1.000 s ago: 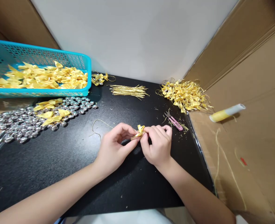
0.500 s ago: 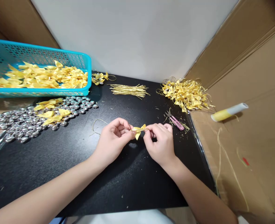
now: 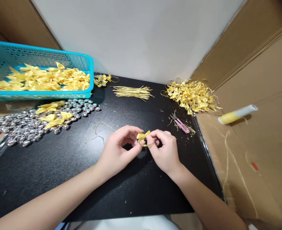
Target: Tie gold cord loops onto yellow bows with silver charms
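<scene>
Near the front middle of the black surface (image 3: pixel 59 166), in the head view, the left hand (image 3: pixel 117 150) and the right hand (image 3: pixel 166 151) meet fingertip to fingertip just above it. The left grip is pinched together on a small yellow bow (image 3: pixel 142 136). The right grip is closed on a thin gold cord (image 3: pixel 147 145) that curls in a loop under the bow.

The cord looks fine and springy, so I judge that a slack pinch could let the loop spring open or slip off the bow. A dropped bow would land among the cord snippets. The pink snips (image 3: pixel 180 125) lie near the right hand, where a sweeping wrist could knock them. The silver beads (image 3: pixel 18 127) lie loose to the left and could roll if nudged.

No brand, label or writing can be read. The teal basket (image 3: pixel 89 68) and the yellow spool (image 3: pixel 236 114) show none.
</scene>
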`<state>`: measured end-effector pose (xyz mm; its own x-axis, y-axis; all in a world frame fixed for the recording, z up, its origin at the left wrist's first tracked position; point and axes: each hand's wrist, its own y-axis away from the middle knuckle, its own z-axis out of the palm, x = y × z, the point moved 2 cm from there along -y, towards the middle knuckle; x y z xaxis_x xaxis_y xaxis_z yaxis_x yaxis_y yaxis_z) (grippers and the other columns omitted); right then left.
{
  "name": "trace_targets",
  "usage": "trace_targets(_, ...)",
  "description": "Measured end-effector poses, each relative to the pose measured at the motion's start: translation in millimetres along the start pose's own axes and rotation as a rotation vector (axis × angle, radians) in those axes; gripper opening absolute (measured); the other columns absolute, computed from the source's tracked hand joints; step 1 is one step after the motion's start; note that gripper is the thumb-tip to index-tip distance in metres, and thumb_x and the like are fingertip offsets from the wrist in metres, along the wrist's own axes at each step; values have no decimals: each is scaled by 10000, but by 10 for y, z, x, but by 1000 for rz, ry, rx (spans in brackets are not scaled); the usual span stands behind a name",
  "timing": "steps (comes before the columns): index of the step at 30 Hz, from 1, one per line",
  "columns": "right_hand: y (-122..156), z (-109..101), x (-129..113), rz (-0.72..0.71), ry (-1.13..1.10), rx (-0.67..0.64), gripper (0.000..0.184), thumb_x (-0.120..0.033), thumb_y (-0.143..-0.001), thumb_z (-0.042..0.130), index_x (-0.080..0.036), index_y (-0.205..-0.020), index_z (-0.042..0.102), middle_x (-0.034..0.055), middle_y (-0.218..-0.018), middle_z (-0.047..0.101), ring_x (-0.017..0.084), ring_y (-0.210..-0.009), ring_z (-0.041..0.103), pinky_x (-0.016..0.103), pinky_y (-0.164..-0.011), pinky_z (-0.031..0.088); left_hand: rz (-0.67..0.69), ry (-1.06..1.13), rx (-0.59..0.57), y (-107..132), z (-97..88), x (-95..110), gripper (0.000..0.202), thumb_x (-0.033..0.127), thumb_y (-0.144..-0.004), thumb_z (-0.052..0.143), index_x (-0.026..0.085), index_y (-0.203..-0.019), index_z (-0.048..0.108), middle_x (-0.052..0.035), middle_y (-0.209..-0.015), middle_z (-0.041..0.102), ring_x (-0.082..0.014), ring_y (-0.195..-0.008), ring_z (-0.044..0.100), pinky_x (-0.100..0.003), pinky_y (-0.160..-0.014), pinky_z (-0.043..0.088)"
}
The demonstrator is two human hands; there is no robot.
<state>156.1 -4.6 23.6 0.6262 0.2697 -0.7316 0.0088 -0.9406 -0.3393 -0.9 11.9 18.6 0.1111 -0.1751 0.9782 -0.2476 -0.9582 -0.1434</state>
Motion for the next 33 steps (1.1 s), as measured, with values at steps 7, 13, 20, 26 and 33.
trace_targets(7,-23,-2,12,114,-211,-135,206,-200,-822,543,-186,-617,536,-46,-547,514,90,-504,443,242,-556,360,8,-95,34,-33,-53,30,105,223,-812,676,160,-884,718,-28,-781,708,-119,-680,654,-209,-639,537)
trace_targets(13,-25,-65,10,-24,-95,-117,107,-149,-774,548,-179,-673,565,-46,-575,538,101,-553,489,273,-642,374,-241,171,16,-84,-58,35,121,245,-769,705,163,-859,711,11,-677,709,-87,-561,615,-172,-560,509)
trace_targets(20,-13,-83,17,-15,-78,-93,142,-178,-817,526,-182,-684,577,-38,-589,571,108,-550,498,278,-639,375,-301,244,-25,-90,-38,10,113,265,-774,706,158,-810,712,11,-646,673,-88,-546,574,-191,-570,498)
trace_targets(26,-22,-56,33,20,-76,-169,230,-195,-897,491,-186,-681,567,-46,-607,577,98,-557,496,270,-653,357,-279,199,-51,-68,-18,47,102,272,-783,693,171,-799,695,18,-596,639,-109,-551,584,-208,-575,491)
trace_targets(33,-46,-33,20,-12,14,-123,229,-116,-802,507,-191,-585,504,-63,-518,496,91,-498,437,257,-606,325,-247,185,-71,-50,2,45,88,251,-775,690,164,-786,683,1,-668,667,-113,-612,600,-205,-605,486)
